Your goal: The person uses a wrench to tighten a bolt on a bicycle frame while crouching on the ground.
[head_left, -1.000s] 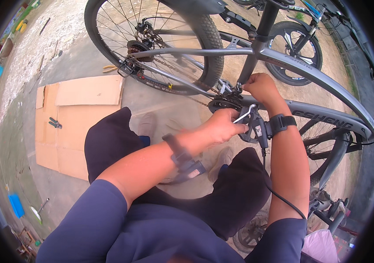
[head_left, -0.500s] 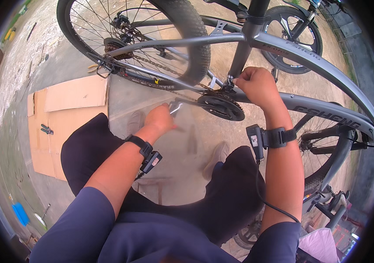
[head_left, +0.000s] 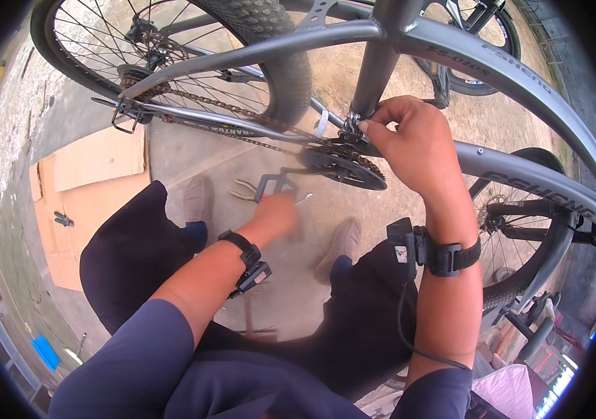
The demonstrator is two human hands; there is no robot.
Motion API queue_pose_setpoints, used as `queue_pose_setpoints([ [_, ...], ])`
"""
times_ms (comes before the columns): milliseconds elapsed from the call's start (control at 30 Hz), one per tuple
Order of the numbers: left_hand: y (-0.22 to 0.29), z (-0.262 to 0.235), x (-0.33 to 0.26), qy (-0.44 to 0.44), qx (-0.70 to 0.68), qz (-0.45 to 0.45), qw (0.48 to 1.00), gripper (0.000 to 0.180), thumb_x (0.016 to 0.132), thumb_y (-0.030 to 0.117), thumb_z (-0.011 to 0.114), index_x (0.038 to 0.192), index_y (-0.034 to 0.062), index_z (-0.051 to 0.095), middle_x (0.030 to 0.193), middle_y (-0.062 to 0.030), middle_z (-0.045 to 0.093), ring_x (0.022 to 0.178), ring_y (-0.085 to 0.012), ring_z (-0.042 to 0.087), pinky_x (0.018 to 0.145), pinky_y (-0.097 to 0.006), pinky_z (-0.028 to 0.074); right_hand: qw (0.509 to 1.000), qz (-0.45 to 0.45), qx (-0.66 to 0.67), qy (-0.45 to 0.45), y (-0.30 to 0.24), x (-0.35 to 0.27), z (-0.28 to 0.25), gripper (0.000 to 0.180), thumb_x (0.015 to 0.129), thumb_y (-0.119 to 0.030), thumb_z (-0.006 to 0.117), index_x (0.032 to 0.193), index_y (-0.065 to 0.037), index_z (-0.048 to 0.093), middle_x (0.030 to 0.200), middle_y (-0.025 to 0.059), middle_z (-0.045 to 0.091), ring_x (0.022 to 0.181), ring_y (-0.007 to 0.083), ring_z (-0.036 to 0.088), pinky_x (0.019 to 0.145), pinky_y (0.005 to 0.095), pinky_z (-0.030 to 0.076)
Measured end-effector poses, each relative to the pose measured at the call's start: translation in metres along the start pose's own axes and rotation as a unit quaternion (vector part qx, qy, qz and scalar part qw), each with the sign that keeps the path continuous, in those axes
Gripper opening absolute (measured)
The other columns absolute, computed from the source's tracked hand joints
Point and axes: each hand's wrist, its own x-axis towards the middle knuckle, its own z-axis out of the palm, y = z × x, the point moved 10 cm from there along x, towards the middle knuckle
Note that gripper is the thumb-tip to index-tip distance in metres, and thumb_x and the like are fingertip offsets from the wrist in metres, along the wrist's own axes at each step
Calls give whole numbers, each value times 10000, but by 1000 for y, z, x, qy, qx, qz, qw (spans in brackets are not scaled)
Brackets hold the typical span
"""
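Observation:
A grey bicycle frame (head_left: 277, 45) stands in front of me. My right hand (head_left: 413, 136) is closed, thumb and forefinger pinching at the front derailleur (head_left: 352, 127) low on the seat tube, just above the chainring (head_left: 345, 170). Fingertip contact is partly hidden. My left hand (head_left: 277, 215), smeared by motion, is closed at the near end of the pedal (head_left: 277, 186); the crank arm runs from there to the chainring. The chain (head_left: 221, 105) stretches back to the rear sprockets (head_left: 137, 80). A small shiny spanner end (head_left: 305, 199) shows beside my left hand; whether it is held I cannot tell.
Pliers with pale handles (head_left: 243, 190) lie on the ground beyond my left hand. Cardboard (head_left: 95, 164) lies at the left, carrying a dark green-handled tool (head_left: 63, 218). The rear wheel (head_left: 294, 84) is at the far left; another bicycle's wheel (head_left: 479, 56) stands behind the frame.
My left hand and the pedal have swung nearer to me, and the pliers have come into sight. My right hand stays at the front derailleur. The whole view has shifted slightly.

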Motion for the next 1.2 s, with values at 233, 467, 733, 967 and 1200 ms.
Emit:
queue_pose_setpoints([
  [233, -1, -55, -30, 109, -40, 54, 992, 247, 891, 140, 582, 1111, 36, 627, 1042, -228, 699, 999, -421, 659, 859, -506, 524, 999, 0, 14, 31, 4, -3, 1, 208, 793, -222, 742, 798, -15, 728, 798, 198, 705, 778, 365, 688, 768, 424, 542],
  [467, 25, -130, -88, 36, 50, 163, 985, 193, 886, 173, 584, 1006, 55, 679, 1000, -192, 701, 949, -417, 646, 833, -509, 502, 995, 63, 45, 67, 15, -7, 10, 233, 813, -219, 751, 845, 10, 729, 778, 137, 698, 704, 230, 651, 700, 344, 511],
  [733, 76, -193, -169, 29, -90, 286, 953, 252, 914, 204, 593, 1088, 40, 674, 948, -192, 691, 896, -386, 655, 793, -484, 500, 979, 55, 167, 105, 56, -11, 26, 225, 822, -178, 760, 824, 42, 715, 1117, 200, 721, 1037, 268, 692, 923, 336, 496],
  [967, 92, -187, -150, 32, -244, 267, 932, 290, 946, 220, 605, 1173, 45, 650, 899, -188, 687, 829, -374, 668, 741, -466, 511, 963, 63, 241, 102, 43, -19, 29, 136, 852, -68, 738, 813, 51, 684, 1166, 172, 704, 1033, 193, 642, 918, 310, 477],
  [1200, 101, -196, -126, 150, -271, 297, 903, 226, 947, 239, 622, 1065, 49, 652, 848, -175, 665, 812, -389, 645, 714, -479, 490, 954, 62, 271, 113, 49, -25, 32, 110, 857, -22, 740, 829, 59, 671, 1223, 176, 663, 1096, 218, 612, 960, 331, 463],
])
